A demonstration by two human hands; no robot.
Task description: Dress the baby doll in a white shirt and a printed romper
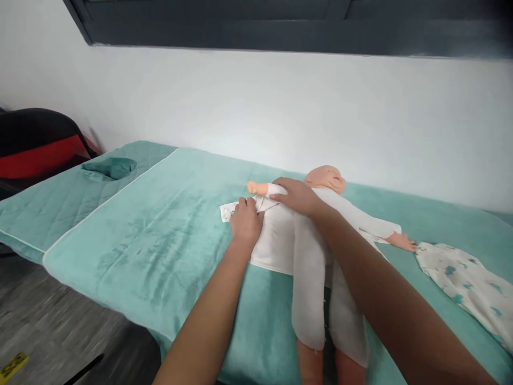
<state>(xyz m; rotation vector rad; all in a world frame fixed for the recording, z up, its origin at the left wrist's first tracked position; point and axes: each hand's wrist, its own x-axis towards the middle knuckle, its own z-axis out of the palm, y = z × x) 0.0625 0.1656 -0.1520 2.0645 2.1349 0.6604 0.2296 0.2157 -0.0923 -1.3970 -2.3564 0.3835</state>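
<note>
Gripping the white shirt (276, 240) with my left hand (246, 220), fingers curled by its printed end (227, 212). Right hand (295, 195) lies over the doll (309, 272) at one arm; can't tell if it's clamped. Doll's flat on the green bed (176, 219). Best: steady that arm lightly, pull cloth, not limb, keep folds out.
</note>
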